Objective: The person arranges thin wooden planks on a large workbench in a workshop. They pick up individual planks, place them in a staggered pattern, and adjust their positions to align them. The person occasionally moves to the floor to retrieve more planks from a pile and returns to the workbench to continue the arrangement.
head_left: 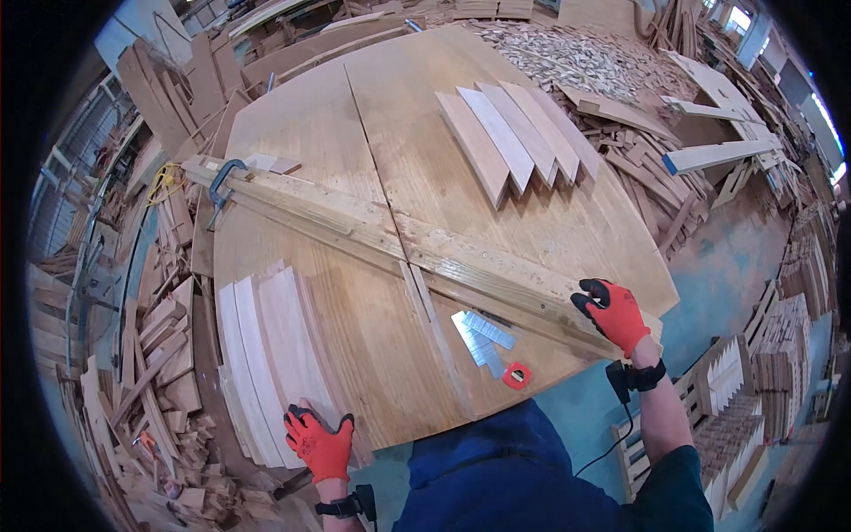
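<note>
Watching from my remote station, I have the two hands well apart. My left hand [321, 443], in a red glove with black fingertips, has its fingers spread over the near end of the pale boards [289, 332] laid side by side at the table's left. My right hand [612, 315] is at the long beam's [496, 261] near right end, fingers curled; I cannot tell whether it grips. A blue C-clamp [218, 188] sits on the beam's far left end. Angle-cut boards [489, 142] lie on the table's [372, 390] far right side.
</note>
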